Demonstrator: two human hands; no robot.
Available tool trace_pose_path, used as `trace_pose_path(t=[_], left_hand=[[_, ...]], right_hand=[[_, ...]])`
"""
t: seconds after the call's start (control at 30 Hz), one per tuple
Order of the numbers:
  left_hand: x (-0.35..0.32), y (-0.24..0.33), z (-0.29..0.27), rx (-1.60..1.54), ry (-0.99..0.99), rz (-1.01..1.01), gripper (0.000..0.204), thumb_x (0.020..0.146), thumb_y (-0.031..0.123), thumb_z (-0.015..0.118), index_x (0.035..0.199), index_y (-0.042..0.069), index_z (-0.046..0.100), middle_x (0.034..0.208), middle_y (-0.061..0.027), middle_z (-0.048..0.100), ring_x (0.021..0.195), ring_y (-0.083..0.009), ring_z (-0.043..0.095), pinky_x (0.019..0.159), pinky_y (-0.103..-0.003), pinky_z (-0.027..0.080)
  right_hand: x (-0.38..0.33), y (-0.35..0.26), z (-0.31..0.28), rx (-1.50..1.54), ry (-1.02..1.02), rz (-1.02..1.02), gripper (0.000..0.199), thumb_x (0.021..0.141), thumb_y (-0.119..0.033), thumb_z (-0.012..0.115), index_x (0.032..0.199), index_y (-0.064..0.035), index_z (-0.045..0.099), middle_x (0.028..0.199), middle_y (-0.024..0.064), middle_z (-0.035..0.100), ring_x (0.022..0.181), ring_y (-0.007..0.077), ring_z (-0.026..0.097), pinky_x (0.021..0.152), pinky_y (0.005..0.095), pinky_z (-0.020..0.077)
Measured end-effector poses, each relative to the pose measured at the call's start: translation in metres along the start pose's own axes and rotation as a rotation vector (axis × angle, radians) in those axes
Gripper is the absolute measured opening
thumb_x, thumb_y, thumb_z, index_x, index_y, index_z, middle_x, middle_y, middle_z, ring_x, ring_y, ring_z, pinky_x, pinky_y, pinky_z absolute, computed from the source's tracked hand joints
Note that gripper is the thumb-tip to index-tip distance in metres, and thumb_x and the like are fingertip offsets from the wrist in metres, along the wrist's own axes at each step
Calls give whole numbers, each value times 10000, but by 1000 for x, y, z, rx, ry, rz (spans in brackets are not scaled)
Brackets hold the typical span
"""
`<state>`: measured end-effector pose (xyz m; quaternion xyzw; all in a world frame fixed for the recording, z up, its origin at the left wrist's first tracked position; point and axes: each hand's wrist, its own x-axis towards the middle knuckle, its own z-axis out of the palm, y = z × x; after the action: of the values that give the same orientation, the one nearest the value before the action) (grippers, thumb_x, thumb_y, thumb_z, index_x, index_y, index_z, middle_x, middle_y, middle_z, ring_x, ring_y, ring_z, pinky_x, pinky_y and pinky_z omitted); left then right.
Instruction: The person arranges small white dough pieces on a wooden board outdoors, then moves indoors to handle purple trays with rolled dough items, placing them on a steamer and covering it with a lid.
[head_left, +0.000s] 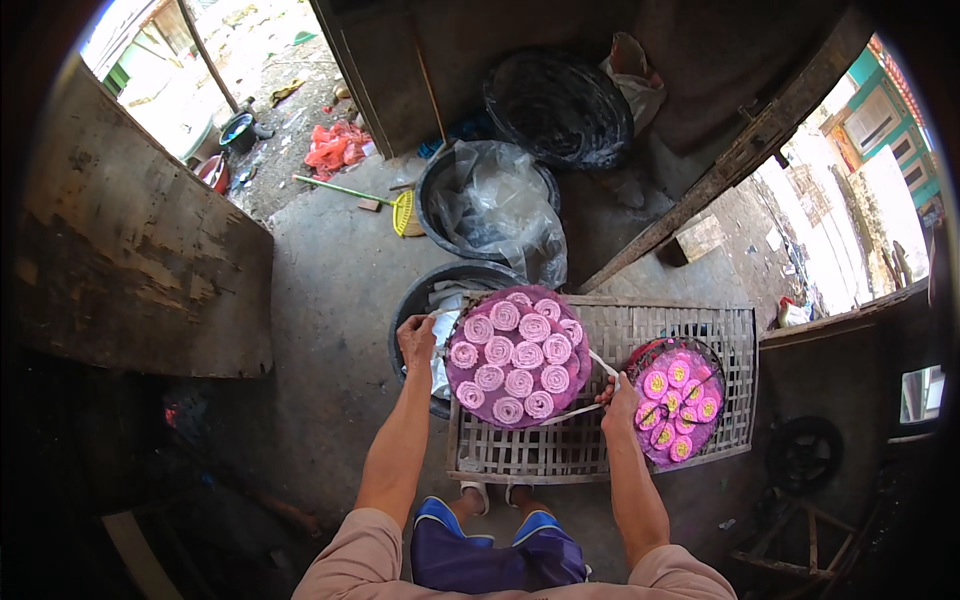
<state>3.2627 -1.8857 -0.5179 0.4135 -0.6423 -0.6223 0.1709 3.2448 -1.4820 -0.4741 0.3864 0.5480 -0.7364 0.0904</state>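
- Left hand (pixel 416 340) curls over the left rim of the tray (pixel 518 356), fingers closed on its edge.
- Right hand (pixel 620 395) grips the tray's right rim, closed there beside a white strap (pixel 590 407); whether it pinches the strap too is hard to tell.
- Round tray, full of pink spirals, sits at the left end of the bamboo rack (pixel 600 450), its left edge hanging past the rack over the dark tub (pixel 420 300).
- Second tray (pixel 680 400), pink discs with yellow centres, lies on the rack just right of the right hand, near but apart from the first.
- Bare rack shows in front of both trays and along the far right corner; open concrete floor (pixel 330 330) spreads to the left.
- Lined bin (pixel 490 205) stands beyond the tub, close to the rack's far edge.
- Tub is mostly hidden by tray and hand; its contents are unclear.
- Lower right corner is dark, its frame shapes hard to make out.
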Motion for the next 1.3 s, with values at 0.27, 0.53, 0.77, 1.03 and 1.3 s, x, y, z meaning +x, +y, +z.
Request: trace_pose_path(t=[0.27, 0.53, 0.77, 1.03, 1.3], left_hand=[[4, 44, -26, -112, -143, -21, 158, 841, 157, 727, 843, -1, 715, 654, 4, 609, 573, -73, 515, 509, -270, 392], [-16, 218, -126, -125, -403, -94, 312, 832, 244, 691, 952, -42, 717, 795, -48, 688, 717, -115, 594, 652, -279, 475], [39, 342, -239, -432, -464, -63, 311, 851, 211, 737, 1058, -18, 703, 812, -4, 662, 692, -52, 557, 596, -206, 408], [166, 467, -357, -482, -380, 182, 299, 861, 127, 721, 1105, -41, 678, 729, -27, 637, 543, -24, 494, 445, -177, 297], [292, 549, -417, -499, -47, 309, 314, 863, 90, 700, 1142, -48, 658, 729, -29, 636, 477, 14, 399, 414, -153, 256]], right_hand=[[-27, -5, 23, -21, 54, -134, 222, 985, -210, 500, 860, -48, 586, 566, -33, 398, 460, 110, 393, 464, 293, 404], [-145, -101, 108, -163, 168, -378, 137, 848, -150, 643, 741, -87, 586, 562, -41, 426, 419, 77, 367, 378, 249, 319], [-222, -184, 247, -119, -84, -390, 234, 877, -194, 639, 1038, -25, 662, 651, -51, 448, 477, 48, 357, 408, 231, 291], [-308, -238, 497, -99, -564, -393, 221, 896, -149, 637, 1057, -4, 681, 741, -6, 590, 480, 31, 388, 408, 199, 305], [-308, -265, 765, -222, -990, -305, 279, 892, -156, 628, 1111, 14, 659, 816, 31, 666, 492, 11, 445, 396, 179, 342]])
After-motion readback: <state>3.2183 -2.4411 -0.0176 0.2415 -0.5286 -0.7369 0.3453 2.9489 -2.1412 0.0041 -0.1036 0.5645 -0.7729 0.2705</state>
